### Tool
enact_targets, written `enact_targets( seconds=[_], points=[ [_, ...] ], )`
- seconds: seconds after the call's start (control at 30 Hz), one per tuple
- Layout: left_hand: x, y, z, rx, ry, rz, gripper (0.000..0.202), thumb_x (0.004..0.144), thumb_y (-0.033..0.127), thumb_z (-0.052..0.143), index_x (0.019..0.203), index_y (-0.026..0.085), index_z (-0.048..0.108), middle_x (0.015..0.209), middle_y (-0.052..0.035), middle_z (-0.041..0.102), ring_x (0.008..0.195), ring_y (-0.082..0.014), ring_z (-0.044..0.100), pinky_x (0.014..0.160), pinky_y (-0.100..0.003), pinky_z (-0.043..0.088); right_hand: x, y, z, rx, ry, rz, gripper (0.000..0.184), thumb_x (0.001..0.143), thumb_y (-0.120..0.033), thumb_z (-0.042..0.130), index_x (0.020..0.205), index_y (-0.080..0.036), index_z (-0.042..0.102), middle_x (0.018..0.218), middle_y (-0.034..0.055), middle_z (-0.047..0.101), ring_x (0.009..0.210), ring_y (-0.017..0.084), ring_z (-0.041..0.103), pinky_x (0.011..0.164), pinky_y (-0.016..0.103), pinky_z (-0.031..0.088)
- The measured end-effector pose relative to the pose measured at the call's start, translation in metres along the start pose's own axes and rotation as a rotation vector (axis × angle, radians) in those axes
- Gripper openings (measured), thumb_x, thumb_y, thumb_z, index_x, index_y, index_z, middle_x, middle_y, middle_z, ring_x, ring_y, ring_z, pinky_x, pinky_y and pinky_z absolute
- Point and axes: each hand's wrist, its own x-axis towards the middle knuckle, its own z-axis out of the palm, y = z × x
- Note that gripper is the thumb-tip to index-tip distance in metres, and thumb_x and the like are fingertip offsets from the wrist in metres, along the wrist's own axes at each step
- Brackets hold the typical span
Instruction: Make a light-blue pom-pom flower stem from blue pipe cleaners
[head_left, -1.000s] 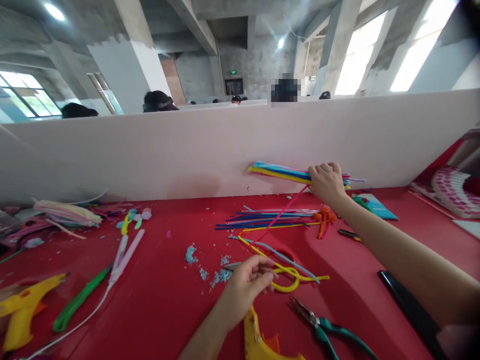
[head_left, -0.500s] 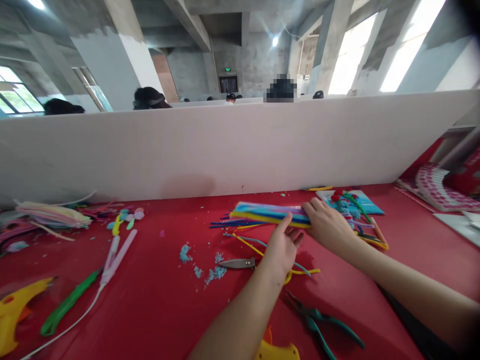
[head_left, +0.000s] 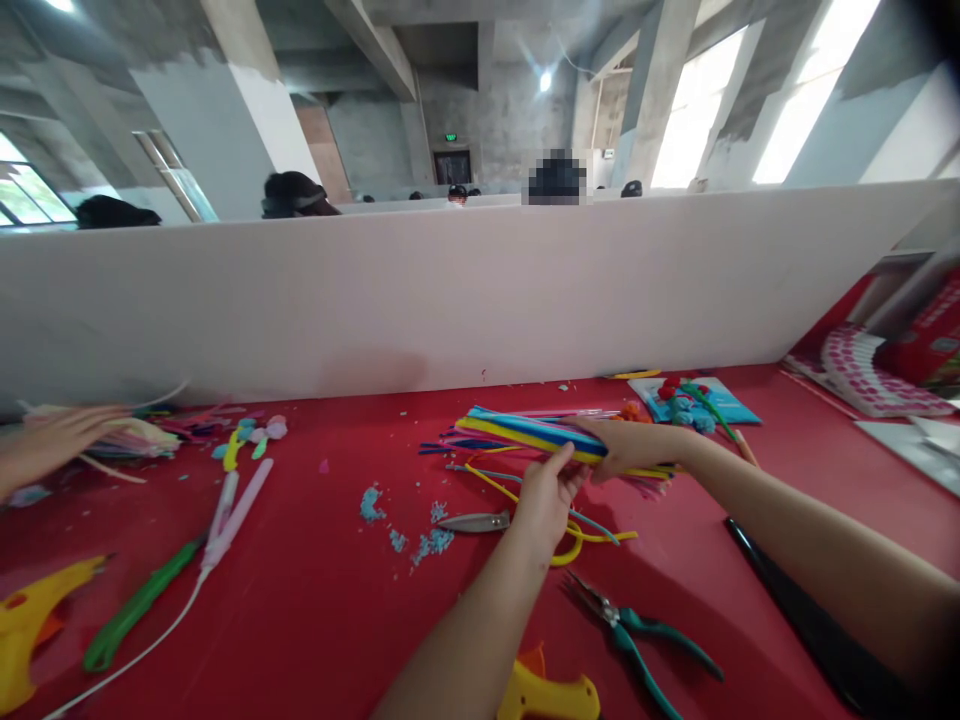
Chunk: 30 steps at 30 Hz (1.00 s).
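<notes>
A bundle of colourful pipe cleaners [head_left: 517, 428], mostly blue, yellow and pink, lies slantwise just over the red table. My right hand [head_left: 630, 447] is closed round its right part, and stem ends stick out beyond the palm. From below, my left hand [head_left: 546, 492] pinches the bundle with its thumb against the near side; some of its fingers are hidden. Loose yellow and light-blue stems [head_left: 600, 534] curl on the table behind my left wrist. A pointed grey metal blade [head_left: 474, 523] lies beside my left forearm, its other end hidden.
Teal-handled pliers [head_left: 630, 630] and a yellow glue gun [head_left: 551, 695] lie near me. Another person's hand [head_left: 67, 445] rests on pale stems at left, beyond a green-handled tool [head_left: 142, 605] and a second yellow glue gun [head_left: 37, 620]. A white partition [head_left: 450, 300] stands behind.
My right hand has come lower and the bundle now spreads wider, with stem ends showing right of it. Another person's hand has appeared at the left, over the pale stems.
</notes>
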Motion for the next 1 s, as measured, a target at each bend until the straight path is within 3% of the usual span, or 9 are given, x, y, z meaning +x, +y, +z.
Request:
enact_targets(
  seconds=[0.1,0.23,0.37,0.47,0.6,0.77,0.9,1.0],
  points=[
    [-0.001,-0.001,-0.004,-0.016,-0.001,0.022,0.014,0.065,0.000,0.066,0.061,0.011,0.058,0.061,-0.0015,0.062,0.062,-0.0113,0.063,0.072,-0.024,0.053,-0.009,0.019,-0.018,0.127,0.026,0.002,0.080,0.065,-0.043,0.069,0.137,-0.023,0.039,0.130,0.0070,0.055,0.112,0.029,0.055,0.091,0.033,0.044],
    [0.011,-0.008,-0.006,-0.013,0.027,-0.001,0.018,0.067,-0.002,0.062,0.058,0.012,0.055,0.058,0.0003,0.058,0.060,-0.0094,0.062,0.072,-0.022,0.052,-0.027,0.033,-0.049,0.144,0.257,0.098,0.075,0.068,-0.049,0.066,0.134,-0.023,0.043,0.132,0.0057,0.053,0.115,0.031,0.052,0.094,0.036,0.042],
    [0.026,-0.011,-0.001,0.050,0.016,-0.130,0.014,0.073,0.005,0.063,0.062,0.011,0.055,0.058,-0.0019,0.057,0.058,-0.0100,0.060,0.074,-0.025,0.052,-0.041,0.028,-0.075,0.049,0.462,0.114,0.072,0.069,-0.047,0.066,0.133,-0.024,0.042,0.123,0.0056,0.059,0.106,0.030,0.057,0.090,0.037,0.045],
    [0.019,-0.005,0.000,0.121,-0.040,-0.260,0.014,0.073,0.013,0.066,0.063,0.010,0.056,0.059,-0.0049,0.057,0.058,-0.0134,0.060,0.073,-0.031,0.051,-0.049,0.012,-0.078,-0.009,0.532,0.124,0.070,0.071,-0.050,0.063,0.131,-0.021,0.043,0.119,0.0081,0.061,0.101,0.032,0.059,0.086,0.040,0.047],
    [-0.018,0.013,-0.004,0.183,-0.179,-0.296,0.018,0.065,0.012,0.071,0.080,0.010,0.062,0.079,-0.0117,0.066,0.076,-0.0223,0.065,0.078,-0.037,0.048,-0.055,-0.015,-0.054,-0.017,0.535,0.129,0.069,0.072,-0.052,0.061,0.132,-0.024,0.041,0.111,0.0071,0.064,0.092,0.030,0.063,0.076,0.038,0.051],
    [-0.063,0.032,0.002,0.261,-0.304,0.004,0.031,0.066,0.020,0.075,0.094,0.020,0.063,0.103,-0.0055,0.066,0.102,-0.0208,0.058,0.089,-0.032,0.042,-0.046,-0.053,0.000,-0.037,0.504,-0.027,0.064,0.075,-0.038,0.057,0.134,-0.024,0.038,0.115,0.0080,0.062,0.097,0.028,0.062,0.077,0.036,0.051],
    [-0.077,0.035,0.003,0.256,-0.242,0.148,0.028,0.067,0.027,0.074,0.092,0.017,0.067,0.098,-0.0061,0.069,0.097,-0.0214,0.060,0.083,-0.030,0.045,-0.044,-0.084,0.032,-0.125,0.455,-0.117,0.069,0.073,-0.027,0.057,0.138,-0.018,0.033,0.127,0.0138,0.053,0.112,0.030,0.053,0.091,0.041,0.045],
    [-0.083,0.034,-0.004,0.205,-0.131,0.131,0.035,0.064,0.028,0.075,0.097,0.018,0.067,0.092,-0.0050,0.070,0.084,-0.0187,0.063,0.067,-0.026,0.048,-0.052,-0.093,0.038,-0.106,0.370,-0.094,0.075,0.074,-0.037,0.059,0.141,-0.021,0.030,0.134,0.0137,0.047,0.117,0.031,0.049,0.095,0.043,0.042]
  ],
)
